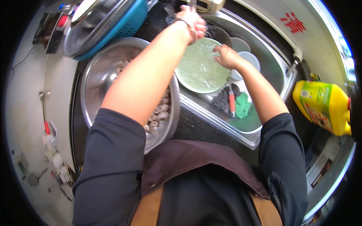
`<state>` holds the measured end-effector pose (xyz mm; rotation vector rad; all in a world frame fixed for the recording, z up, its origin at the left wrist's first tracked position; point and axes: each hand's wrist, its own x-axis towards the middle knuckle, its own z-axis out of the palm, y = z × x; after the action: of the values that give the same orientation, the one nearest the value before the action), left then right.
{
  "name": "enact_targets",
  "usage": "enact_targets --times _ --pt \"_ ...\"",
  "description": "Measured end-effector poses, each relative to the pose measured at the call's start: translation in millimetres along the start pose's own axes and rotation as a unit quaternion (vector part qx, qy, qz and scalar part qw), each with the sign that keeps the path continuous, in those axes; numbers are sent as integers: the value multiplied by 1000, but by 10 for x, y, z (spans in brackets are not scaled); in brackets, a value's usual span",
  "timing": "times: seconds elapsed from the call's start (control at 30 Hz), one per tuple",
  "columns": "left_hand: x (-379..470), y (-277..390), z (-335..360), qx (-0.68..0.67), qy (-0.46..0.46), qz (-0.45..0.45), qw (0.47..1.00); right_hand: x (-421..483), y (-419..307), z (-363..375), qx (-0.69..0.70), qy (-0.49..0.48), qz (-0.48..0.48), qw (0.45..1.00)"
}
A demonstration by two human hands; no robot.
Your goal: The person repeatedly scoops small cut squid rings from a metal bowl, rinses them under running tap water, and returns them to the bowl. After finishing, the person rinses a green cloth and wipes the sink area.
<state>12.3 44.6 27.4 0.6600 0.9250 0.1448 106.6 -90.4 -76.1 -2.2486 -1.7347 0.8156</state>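
My left hand (192, 24), with a bracelet at its wrist, is at the faucet (192, 3) above the sink's far left part, where water splashes; whether it grips anything is not clear. Fingers apart and nothing in them, my right hand (227, 57) hovers at the right rim of a pale green basin (198, 67) full of rippling water. Beside that basin are a white bowl (250, 59), a dark scouring pad (222, 99), a tool with a red handle (232, 103) and a green cloth or pad (242, 106).
A large steel bowl (93, 84) holding brownish, lumpy food pieces (161, 111) stands left of the metal sink (271, 59), partly behind my left forearm. Farther left, a blue plastic basket (127, 25) and metal basins lean tilted. A yellow jug (322, 106) lies at the right.
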Motion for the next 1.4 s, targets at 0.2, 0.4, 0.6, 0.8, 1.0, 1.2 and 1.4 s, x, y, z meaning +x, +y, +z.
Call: enact_targets --times 0.2,0.4,0.6,0.8,1.0,1.2,1.4 --pt "-21 -63 -12 118 -29 7 993 453 94 672 -160 -117 19 980" --pt "-95 -2 -81 210 -82 85 971 530 292 1082 -160 -168 43 972" --pt "-97 -35 -114 171 -49 97 979 245 201 1151 -193 -272 15 943" --pt "-126 -99 -135 241 -60 94 964 26 -106 1260 1 -246 -1 969" --pt "-166 -89 -98 261 3 87 961 128 -300 1381 77 -219 0 973" --pt "-136 -119 -108 219 -42 110 969 -155 -306 1339 71 -135 -19 988" --pt "-205 -80 -125 262 -35 79 961 -427 -276 1119 103 -62 2 993"
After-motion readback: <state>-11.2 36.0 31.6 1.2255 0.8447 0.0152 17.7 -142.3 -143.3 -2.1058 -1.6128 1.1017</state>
